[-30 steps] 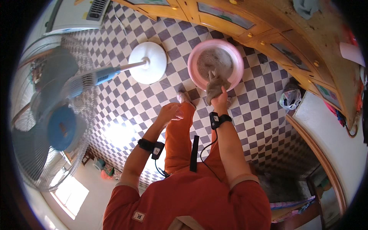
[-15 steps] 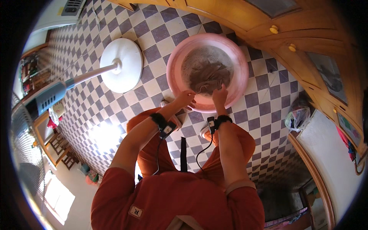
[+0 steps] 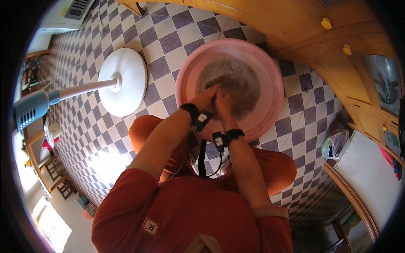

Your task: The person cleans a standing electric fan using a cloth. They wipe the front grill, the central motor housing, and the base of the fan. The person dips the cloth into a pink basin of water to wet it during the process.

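I squat over a pink plastic basin (image 3: 272, 92) of murky, sudsy water (image 3: 244, 78), with both arms reaching into it. My left hand (image 3: 209, 93) is near the middle of the basin, fingers curled down on a dark wet cloth (image 3: 222, 82) that is mostly under the water. My right hand (image 3: 223, 104) is just beside and below it, fingers bent into the same cloth. The two hands almost touch, and their fingertips are partly hidden by water and by each other.
A white fan base (image 3: 122, 97) with its pole (image 3: 90, 86) stands left of the basin. Wooden cabinets (image 3: 346, 76) line the back and right. A plastic bag (image 3: 335, 145) sits at the right beside a wooden-edged white panel (image 3: 363, 173). Checkered tile floor surrounds me.
I have squatted lower, so the basin looks bigger. The cloth my right hand held at the rim is now down in the water, and my left hand has moved in beside my right.
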Demonstrator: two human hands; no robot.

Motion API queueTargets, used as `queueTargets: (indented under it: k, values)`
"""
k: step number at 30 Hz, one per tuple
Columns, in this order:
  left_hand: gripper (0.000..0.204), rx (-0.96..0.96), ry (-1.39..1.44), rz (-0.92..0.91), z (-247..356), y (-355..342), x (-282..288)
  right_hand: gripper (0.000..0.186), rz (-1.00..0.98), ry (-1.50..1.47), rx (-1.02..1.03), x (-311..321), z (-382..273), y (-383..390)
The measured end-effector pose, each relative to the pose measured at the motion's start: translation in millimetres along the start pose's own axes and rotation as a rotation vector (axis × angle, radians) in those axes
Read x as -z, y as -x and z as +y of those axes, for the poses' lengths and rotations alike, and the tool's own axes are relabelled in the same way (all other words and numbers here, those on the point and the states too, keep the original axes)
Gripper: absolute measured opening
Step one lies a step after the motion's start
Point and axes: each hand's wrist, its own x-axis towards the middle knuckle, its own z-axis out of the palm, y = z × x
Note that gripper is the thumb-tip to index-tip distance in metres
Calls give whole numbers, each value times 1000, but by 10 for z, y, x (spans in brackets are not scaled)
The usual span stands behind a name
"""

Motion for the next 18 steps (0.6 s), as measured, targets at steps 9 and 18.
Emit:
queueTargets:
  k: [9, 18]
  values:
    - [41, 320, 461, 99, 178, -254, -54, 45, 227, 66, 442, 52, -554, 499]
    - [51, 211, -30, 311, 149, -290, -162, 43, 547, 279, 432, 569, 68, -100]
